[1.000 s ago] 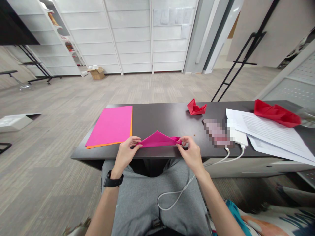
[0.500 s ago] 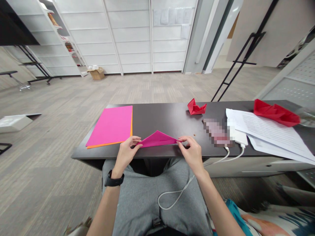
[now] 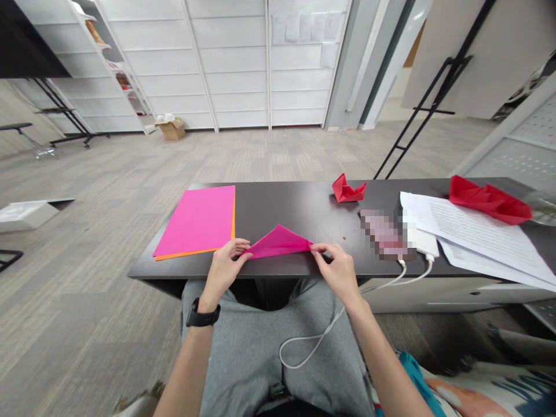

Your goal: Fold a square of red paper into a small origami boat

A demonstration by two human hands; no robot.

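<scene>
A folded pink paper (image 3: pixel 278 243), peaked at its top middle, is held near the front edge of the dark table (image 3: pixel 286 202). My left hand (image 3: pixel 226 263) pinches its left corner between thumb and fingers. At the right corner, my right hand (image 3: pixel 336 263) grips the paper the same way. The fingertips cover both ends of the fold. Just beyond my left hand lies a stack of pink sheets (image 3: pixel 197 217) with an orange sheet (image 3: pixel 185 255) showing underneath.
A small red paper boat (image 3: pixel 348 190) stands at the far edge. To the right lie a pixelated phone-like item (image 3: pixel 384 234), a white block with cables (image 3: pixel 421 240), printed papers (image 3: pixel 478 231) and a larger red folded paper (image 3: pixel 489 200). A white cable (image 3: pixel 299 365) loops over my lap.
The peak of the pink paper has risen slightly and more of its face shows. Both hands keep their hold, with the right hand shifted a little inward.
</scene>
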